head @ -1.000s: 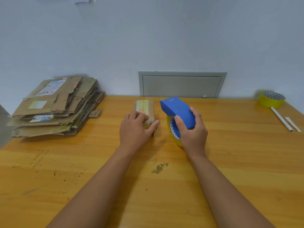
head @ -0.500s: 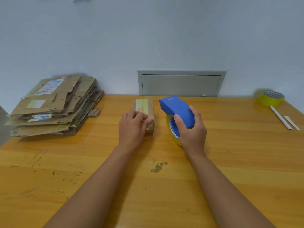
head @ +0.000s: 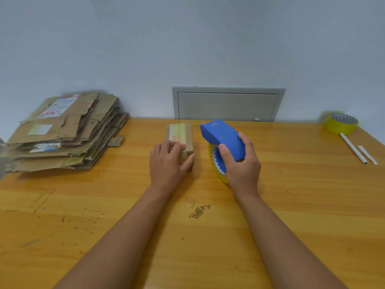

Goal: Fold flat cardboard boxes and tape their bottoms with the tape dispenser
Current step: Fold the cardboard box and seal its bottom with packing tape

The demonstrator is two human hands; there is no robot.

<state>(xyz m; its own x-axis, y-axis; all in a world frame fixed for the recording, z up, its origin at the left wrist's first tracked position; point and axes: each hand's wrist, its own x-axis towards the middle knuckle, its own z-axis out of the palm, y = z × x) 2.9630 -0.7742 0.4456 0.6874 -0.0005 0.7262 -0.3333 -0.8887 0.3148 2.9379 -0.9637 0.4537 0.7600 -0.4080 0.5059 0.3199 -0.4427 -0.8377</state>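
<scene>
Gripping the blue tape dispenser [head: 223,138], nose far-left, right hand [head: 241,163] unmoved; left hand [head: 168,161] clasps far-pointing small cardboard box [head: 180,138], thumb re-extended.

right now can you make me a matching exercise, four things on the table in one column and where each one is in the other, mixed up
Things:
1. tape dispenser
2. small box
3. flat cardboard stack
4. spare tape roll

Places:
A. far left of the table
B. far right corner
C. under the left hand
D. in the right hand

Pairs: 1-D, 2-C, 3-A, 4-B
</scene>
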